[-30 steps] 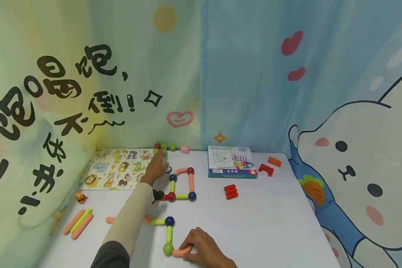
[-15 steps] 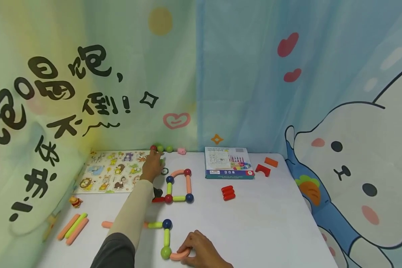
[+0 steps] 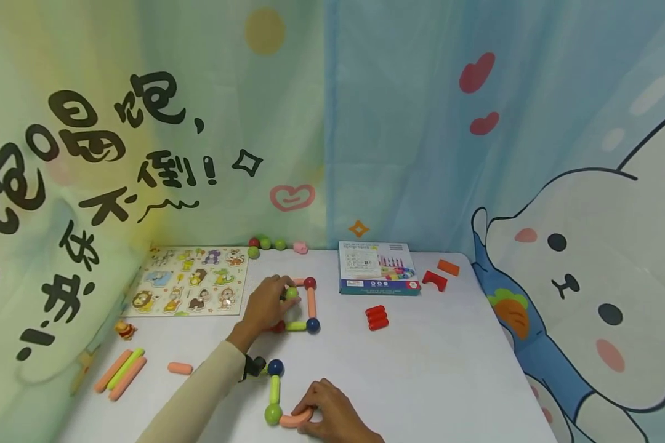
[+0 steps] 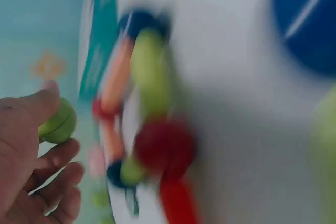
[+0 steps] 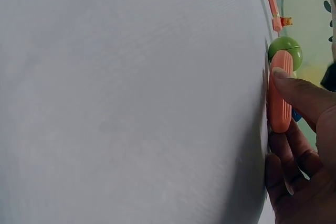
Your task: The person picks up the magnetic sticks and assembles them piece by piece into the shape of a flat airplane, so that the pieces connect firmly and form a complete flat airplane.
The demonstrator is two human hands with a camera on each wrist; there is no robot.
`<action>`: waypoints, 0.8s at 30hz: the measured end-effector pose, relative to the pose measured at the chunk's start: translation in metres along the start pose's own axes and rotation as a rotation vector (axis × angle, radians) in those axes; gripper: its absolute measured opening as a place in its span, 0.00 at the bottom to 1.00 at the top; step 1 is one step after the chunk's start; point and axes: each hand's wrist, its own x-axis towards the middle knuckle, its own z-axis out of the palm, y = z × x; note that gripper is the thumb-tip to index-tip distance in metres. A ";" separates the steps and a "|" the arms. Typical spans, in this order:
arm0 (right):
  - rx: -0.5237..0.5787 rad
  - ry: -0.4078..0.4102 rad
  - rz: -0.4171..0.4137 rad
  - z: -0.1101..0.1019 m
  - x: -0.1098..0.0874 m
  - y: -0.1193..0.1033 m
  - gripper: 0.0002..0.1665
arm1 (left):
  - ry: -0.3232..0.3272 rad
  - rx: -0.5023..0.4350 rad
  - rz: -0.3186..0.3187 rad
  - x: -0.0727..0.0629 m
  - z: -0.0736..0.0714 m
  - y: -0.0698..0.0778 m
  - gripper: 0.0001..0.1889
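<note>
My left hand (image 3: 265, 306) pinches a green ball (image 4: 60, 123) between thumb and fingers, above the loop of magnetic sticks and balls. Part of that loop is hidden behind the hand; its dark blue ball (image 3: 313, 325) and straight salmon stick (image 3: 311, 303) show. Nearer the front, my right hand (image 3: 337, 413) grips a curved salmon stick (image 5: 280, 95) by its free end. The stick's other end meets a green ball (image 3: 273, 414), from which a lime stick (image 3: 275, 389) runs to another blue ball (image 3: 276, 368). My left wrist covers the rest of this chain.
A sheet of animal pictures (image 3: 188, 280) lies back left, near several balls (image 3: 265, 242). A toy box (image 3: 378, 284) stands at the back, with red sticks (image 3: 377, 318) in front. Loose sticks (image 3: 126, 369), a short salmon piece (image 3: 180, 368) and a bear figurine (image 3: 125, 329) lie left.
My left hand has come back from the balls at the rear with a green ball, and is now over the loop. The right hand stays on the curved stick.
</note>
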 end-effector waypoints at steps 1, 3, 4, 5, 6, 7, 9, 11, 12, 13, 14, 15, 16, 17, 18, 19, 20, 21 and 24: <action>-0.001 0.001 -0.013 0.001 -0.001 0.001 0.12 | -0.019 0.008 0.040 -0.010 0.005 0.007 0.18; -0.002 0.009 -0.043 0.001 -0.001 0.002 0.12 | -0.054 0.055 0.114 -0.028 0.016 0.016 0.19; -0.004 0.013 -0.055 0.001 -0.002 0.003 0.12 | -0.075 0.075 0.141 -0.036 0.021 0.020 0.20; -0.005 0.016 -0.064 0.001 -0.002 0.003 0.12 | -0.088 0.097 0.169 -0.042 0.026 0.022 0.20; -0.003 0.019 -0.060 0.001 -0.002 0.003 0.12 | -0.100 0.120 0.191 -0.048 0.030 0.024 0.21; -0.001 0.021 -0.057 0.001 -0.002 0.003 0.12 | -0.110 0.147 0.204 -0.052 0.035 0.025 0.21; 0.015 0.030 -0.054 0.000 -0.003 0.003 0.13 | -0.122 0.181 0.210 -0.058 0.042 0.027 0.22; 0.044 0.053 -0.078 -0.001 -0.002 0.006 0.13 | -0.128 0.193 0.207 -0.062 0.045 0.028 0.22; 0.061 0.074 -0.096 -0.002 -0.002 0.007 0.12 | -0.125 0.199 0.203 -0.064 0.045 0.028 0.23; 0.081 0.099 -0.118 -0.003 -0.001 0.010 0.12 | -0.119 0.200 0.195 -0.067 0.045 0.028 0.24; 0.100 0.130 -0.136 -0.005 -0.001 0.011 0.11 | -0.105 0.198 0.184 -0.071 0.043 0.029 0.26; 0.114 0.165 -0.148 -0.008 0.001 0.013 0.10 | -0.088 0.187 0.170 -0.076 0.041 0.029 0.27; 0.116 0.206 -0.150 -0.011 0.002 0.015 0.08 | -0.068 0.179 0.153 -0.081 0.038 0.030 0.27; 0.111 0.247 -0.137 -0.014 0.004 0.015 0.08 | -0.047 0.170 0.135 -0.087 0.035 0.031 0.28; 0.099 0.292 -0.123 -0.017 0.006 0.016 0.08 | -0.026 0.158 0.116 -0.094 0.031 0.032 0.28; 0.080 0.333 -0.099 -0.020 0.009 0.016 0.09 | -0.005 0.148 0.099 -0.101 0.028 0.034 0.27; 0.051 0.369 -0.074 -0.023 0.012 0.016 0.10 | 0.007 0.137 0.086 -0.108 0.025 0.036 0.26; 0.016 0.398 -0.051 -0.026 0.015 0.016 0.13 | 0.014 0.126 0.080 -0.116 0.023 0.038 0.24; -0.073 0.425 -0.007 -0.034 0.027 0.014 0.25 | 0.005 0.122 0.119 -0.140 0.021 0.045 0.18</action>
